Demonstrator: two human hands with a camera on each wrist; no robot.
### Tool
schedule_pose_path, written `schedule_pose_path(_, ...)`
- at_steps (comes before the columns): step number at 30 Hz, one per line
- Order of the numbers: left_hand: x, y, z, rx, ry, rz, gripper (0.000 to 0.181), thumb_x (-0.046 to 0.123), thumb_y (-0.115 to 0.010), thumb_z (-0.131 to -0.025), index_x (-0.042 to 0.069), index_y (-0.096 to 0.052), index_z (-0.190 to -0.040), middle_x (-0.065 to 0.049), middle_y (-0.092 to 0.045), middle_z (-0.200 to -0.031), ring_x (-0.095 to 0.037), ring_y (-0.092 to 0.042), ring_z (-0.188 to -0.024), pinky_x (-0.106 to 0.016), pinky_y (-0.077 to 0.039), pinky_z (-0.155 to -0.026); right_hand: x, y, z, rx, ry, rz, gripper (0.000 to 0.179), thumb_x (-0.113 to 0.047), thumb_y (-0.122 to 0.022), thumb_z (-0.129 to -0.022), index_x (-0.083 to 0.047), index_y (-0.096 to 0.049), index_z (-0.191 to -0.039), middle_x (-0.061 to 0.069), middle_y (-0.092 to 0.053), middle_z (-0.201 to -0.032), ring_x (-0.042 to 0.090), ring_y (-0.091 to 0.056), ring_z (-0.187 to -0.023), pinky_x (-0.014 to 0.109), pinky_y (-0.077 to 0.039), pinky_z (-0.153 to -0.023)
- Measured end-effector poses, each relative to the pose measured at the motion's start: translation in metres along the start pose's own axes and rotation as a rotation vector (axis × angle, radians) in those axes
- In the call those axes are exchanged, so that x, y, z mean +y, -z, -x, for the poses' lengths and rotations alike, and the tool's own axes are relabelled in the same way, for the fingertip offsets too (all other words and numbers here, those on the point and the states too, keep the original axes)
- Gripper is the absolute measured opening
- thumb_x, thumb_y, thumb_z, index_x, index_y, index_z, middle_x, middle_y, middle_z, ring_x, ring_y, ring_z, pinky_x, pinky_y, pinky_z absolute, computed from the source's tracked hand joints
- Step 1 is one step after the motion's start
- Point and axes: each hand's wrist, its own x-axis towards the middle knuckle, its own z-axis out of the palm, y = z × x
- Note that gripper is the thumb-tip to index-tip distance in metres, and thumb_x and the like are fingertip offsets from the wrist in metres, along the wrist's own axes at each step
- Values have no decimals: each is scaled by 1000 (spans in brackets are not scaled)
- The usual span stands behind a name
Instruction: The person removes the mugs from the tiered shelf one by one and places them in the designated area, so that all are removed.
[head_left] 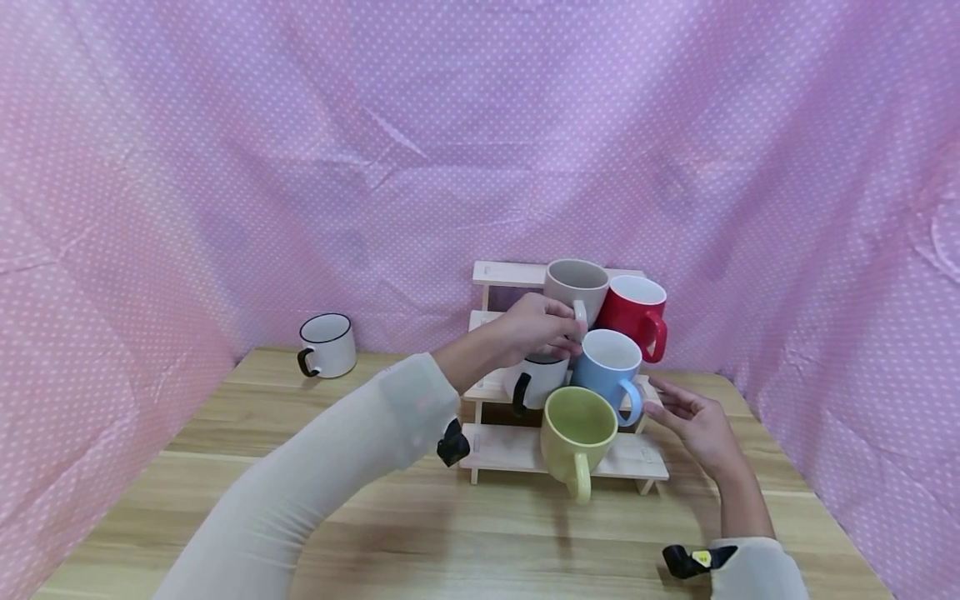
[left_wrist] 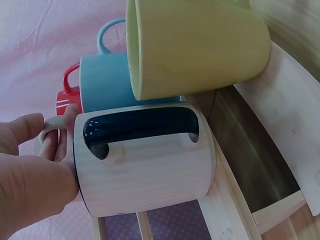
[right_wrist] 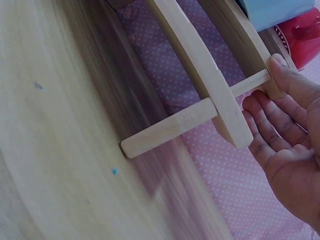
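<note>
My left hand (head_left: 536,325) reaches over the wooden step rack (head_left: 498,446) and pinches the handle of a grey mug (head_left: 596,302) near the top. In the left wrist view a white mug (left_wrist: 150,170) with a black handle stands just beside that hand. A blue mug (head_left: 598,377) sits on a middle step, with a red mug (head_left: 625,315) behind it. On the lowest step is a yellow-green mug (head_left: 561,450), its handle toward me. My right hand (right_wrist: 295,125) grips the right end of a step, thumb on top and fingers beneath.
A second white mug (head_left: 335,350) with a black rim and handle stands on the table (head_left: 375,533) at the back left. Pink dotted cloth (head_left: 420,167) hangs behind and along both sides. Wooden legs (right_wrist: 170,127) hold up the rack.
</note>
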Motion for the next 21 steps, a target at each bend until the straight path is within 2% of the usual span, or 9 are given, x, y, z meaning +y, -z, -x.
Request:
schedule_pose_path(5, 0, -2, 0, -23, 20, 73, 16, 12, -63, -103, -1, -65, -111, -25, -70, -117, -21, -73, -84, -30, -62, -81, 2, 0, 0, 3, 13, 10, 65, -37, -75, -95, -5, -54, -147, 21, -65, -126, -5, -64, -99, 10, -51, -84)
schedule_pose_path(11, 0, -5, 0, -22, 17, 62, 22, 19, -59, -106, -1, -66, -112, -20, -69, -117, -20, -74, -88, -29, -60, -86, 3, -1, 1, 2, 10, 6, 66, -39, -74, -95, -6, -54, -148, 20, -66, -126, -4, -64, -100, 10, -52, -85)
schedule_pose_path(16, -2, -7, -1, -22, 9, 124, 24, 19, -57, -107, -4, -63, -112, -20, -68, -122, -22, -75, -88, -30, -60, -88, 2, -1, 2, -3, 5, 8, 66, -40, -73, -95, -7, -53, -149, 22, -65, -128, -4, -64, -102, 10, -51, -86)
schedule_pose_path(21, -3, -10, -1, -11, -6, 159, 32, 20, -55, -108, -9, -59, -121, -21, -64, -126, -20, -73, -91, -28, -60, -87, 2, -1, 1, -3, 5, 4, 66, -40, -73, -95, -7, -53, -149, 22, -65, -128, -3, -64, -102, 10, -51, -86)
